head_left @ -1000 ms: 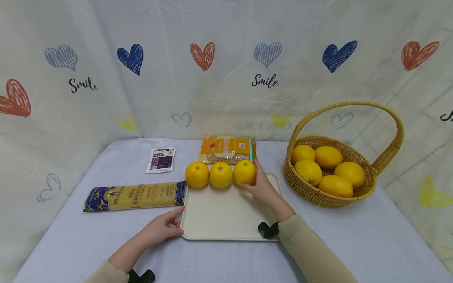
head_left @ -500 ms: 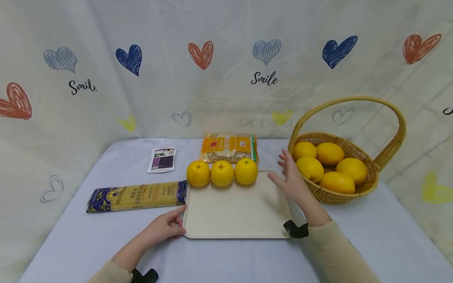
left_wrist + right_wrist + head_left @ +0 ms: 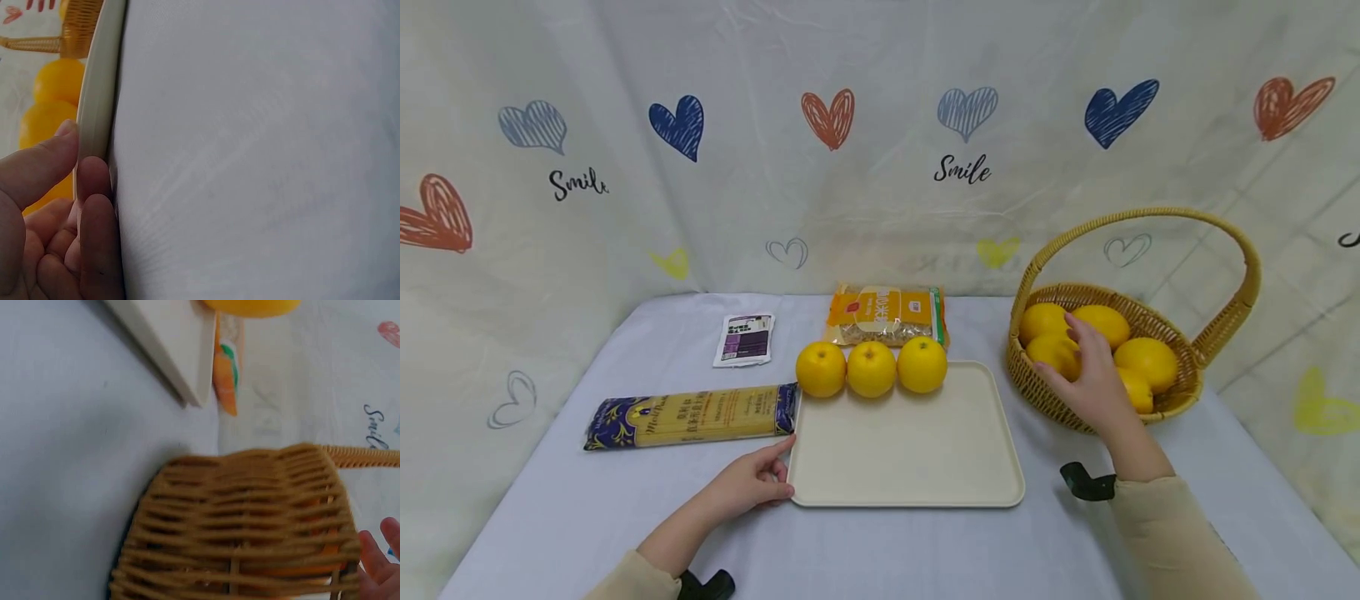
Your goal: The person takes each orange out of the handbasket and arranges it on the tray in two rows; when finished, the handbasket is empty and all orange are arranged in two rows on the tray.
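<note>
My left hand (image 3: 747, 483) pinches the left rim of a cream rectangular tray (image 3: 910, 458), thumb above and fingertips against its outer side in the left wrist view. Three round yellow fruits (image 3: 870, 369) sit in a row along the tray's far edge. My right hand (image 3: 1101, 379) is over the near-left side of a wicker basket (image 3: 1078, 412), fingers spread, holding nothing. Several yellow fruits (image 3: 1146, 364) lie in the basket, some partly hidden by that hand. In the right wrist view, the basket's woven wall (image 3: 237, 512) fills the lower part and only fingertips (image 3: 390, 534) show.
A pasta packet (image 3: 692, 415) lies left of the tray, its end close to the rim. Behind are a small white-and-purple sachet (image 3: 743, 340) and an orange grain bag (image 3: 883, 312). The basket's tall handle (image 3: 1150, 214) arches over it. A printed cloth hangs behind the table.
My right hand has let go of the rightmost fruit on the tray and moved right to above the basket. My left hand has stayed at the tray's rim.
</note>
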A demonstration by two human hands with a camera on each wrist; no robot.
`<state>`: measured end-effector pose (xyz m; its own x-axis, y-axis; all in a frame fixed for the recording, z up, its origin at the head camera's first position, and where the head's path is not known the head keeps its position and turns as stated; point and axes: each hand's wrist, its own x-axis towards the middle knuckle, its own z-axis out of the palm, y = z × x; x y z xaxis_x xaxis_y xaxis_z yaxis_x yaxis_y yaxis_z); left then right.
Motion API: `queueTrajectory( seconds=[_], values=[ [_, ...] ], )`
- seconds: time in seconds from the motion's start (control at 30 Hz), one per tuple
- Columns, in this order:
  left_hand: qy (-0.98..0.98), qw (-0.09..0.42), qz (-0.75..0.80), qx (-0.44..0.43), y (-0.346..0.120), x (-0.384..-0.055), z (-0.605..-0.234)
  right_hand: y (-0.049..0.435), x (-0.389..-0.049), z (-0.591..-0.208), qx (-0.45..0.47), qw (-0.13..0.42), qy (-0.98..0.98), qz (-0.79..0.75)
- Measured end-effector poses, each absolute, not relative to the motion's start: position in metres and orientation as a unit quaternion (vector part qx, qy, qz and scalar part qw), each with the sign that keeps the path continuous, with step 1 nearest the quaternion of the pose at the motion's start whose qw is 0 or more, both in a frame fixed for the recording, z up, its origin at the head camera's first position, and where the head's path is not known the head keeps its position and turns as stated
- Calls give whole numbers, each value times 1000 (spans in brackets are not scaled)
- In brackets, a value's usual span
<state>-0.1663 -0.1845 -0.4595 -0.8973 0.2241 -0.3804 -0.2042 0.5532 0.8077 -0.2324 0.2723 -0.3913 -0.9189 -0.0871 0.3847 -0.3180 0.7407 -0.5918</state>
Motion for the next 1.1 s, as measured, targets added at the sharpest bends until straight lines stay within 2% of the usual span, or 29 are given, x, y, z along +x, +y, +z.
queueTrajectory(
  seconds=[0.27, 0.7, 1.1],
  values=[
    [852, 227, 472, 4, -184, -166, -459, 295, -247, -392, 123, 127, -936, 303],
    [851, 222, 476, 7, -185, -166, -461, 301, -255, -382, 94, -17, -972, 214],
    [853, 217, 474, 1, -183, -165, -460, 301, -260, -383, 91, -39, -976, 192]
  ],
)
